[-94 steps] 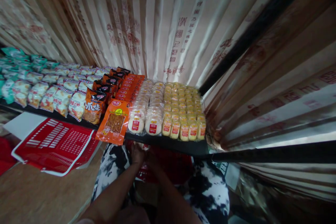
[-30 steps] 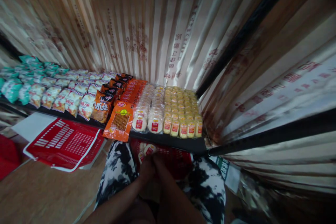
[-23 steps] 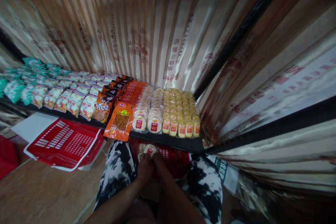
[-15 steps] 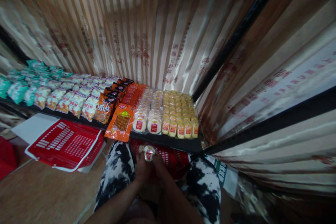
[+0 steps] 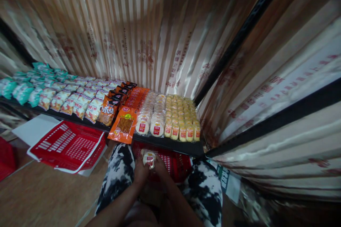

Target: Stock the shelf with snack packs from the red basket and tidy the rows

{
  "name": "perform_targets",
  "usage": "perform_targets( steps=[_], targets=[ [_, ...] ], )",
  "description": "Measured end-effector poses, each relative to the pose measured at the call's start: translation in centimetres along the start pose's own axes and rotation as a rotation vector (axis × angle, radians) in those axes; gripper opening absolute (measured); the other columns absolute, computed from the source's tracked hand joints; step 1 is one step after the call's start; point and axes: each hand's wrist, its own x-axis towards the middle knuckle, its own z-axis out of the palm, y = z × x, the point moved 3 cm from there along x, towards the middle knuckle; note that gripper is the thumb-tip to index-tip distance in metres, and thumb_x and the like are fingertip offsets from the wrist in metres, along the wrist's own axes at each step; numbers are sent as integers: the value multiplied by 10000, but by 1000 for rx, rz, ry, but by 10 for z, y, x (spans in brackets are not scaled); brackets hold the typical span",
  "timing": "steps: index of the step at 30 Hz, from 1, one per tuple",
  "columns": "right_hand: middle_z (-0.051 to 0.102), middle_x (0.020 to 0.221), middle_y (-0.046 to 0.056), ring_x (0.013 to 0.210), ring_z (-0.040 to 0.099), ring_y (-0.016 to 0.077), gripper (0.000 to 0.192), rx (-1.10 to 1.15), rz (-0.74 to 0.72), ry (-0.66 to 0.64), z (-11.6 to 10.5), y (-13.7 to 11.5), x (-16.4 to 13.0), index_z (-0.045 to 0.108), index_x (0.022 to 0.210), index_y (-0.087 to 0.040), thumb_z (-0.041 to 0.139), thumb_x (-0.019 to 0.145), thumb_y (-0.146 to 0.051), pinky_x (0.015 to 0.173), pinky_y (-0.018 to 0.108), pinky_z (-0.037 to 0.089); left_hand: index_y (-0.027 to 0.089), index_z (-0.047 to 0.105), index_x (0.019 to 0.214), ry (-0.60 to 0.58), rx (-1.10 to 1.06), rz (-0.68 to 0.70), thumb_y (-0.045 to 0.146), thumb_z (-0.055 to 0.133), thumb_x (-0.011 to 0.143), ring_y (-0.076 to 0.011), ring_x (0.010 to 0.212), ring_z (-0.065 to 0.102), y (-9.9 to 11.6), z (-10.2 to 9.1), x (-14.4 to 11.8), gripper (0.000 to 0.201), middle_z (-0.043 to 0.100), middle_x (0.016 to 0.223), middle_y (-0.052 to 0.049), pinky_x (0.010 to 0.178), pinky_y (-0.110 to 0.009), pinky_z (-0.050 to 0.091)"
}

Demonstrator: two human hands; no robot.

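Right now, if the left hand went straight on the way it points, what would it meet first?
Beyond the snack pack between the hands, the left hand would likely meet the black shelf, though depth is unclear.

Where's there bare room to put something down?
The floor at left, between the red basket and the patterned trousers. The shelf shows only a narrow dark strip before the yellow cakes; behind, snacks stand crowded. It's tight too where the left hand and right hand share a round packet.

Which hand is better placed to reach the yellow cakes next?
Probably the right hand: it is nearer the yellow cakes than the left hand; both hold the cracker pack.
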Motion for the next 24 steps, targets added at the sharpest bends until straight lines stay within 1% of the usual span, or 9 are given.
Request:
perform_targets(
  steps=[4,7,10,14,18,24],
  targets=[
    [710,844,48,758,654,193,318,-81,-3,30,0,-5,-7,659,963,-191,483,760,-361,677,297,513,49,514,1223,5,45,-21,108,469,770,-216,1108,556,1,-7,-2,460,586,1175,-178,963,-275,377],
    [711,901,56,801,658,179,328,-140,-20,52,-2,-10,-12,647,997,-186,403,793,-270,707,278,506,63,541,1195,7,57,-18,130,458,800,-208,1099,557,2,-11,-5,410,584,1168,-170,950,-266,386],
    [710,931,73,820,659,180,368,-203,-38,72,-6,-14,-15,632,1037,-163,353,802,-214,743,289,501,79,534,1202,20,50,-17,147,462,812,-204,1090,559,3,-12,-8,402,574,1183,-163,936,-270,399],
    [705,971,83,890,651,193,381,-278,-77,103,-9,-21,-21,636,1059,-160,346,826,-243,797,304,489,81,521,1209,41,25,-3,137,460,809,-192,1086,560,6,-12,-11,408,573,1185,-154,929,-265,409],
    [690,1026,86,973,626,204,375,-338,-126,155,-10,-31,-28,649,1057,-181,357,838,-269,864,311,463,87,518,1202,77,0,41,115,447,798,-176,1117,541,8,-16,-16,411,571,1201,-142,963,-255,389],
    [669,1003,117,972,606,226,350,-408,-185,212,-8,-46,-36,660,1038,-167,406,829,-288,892,316,438,132,528,1192,181,-36,149,126,440,779,-193,1099,558,10,-23,-19,422,584,1184,-117,972,-291,400]
  ],
)
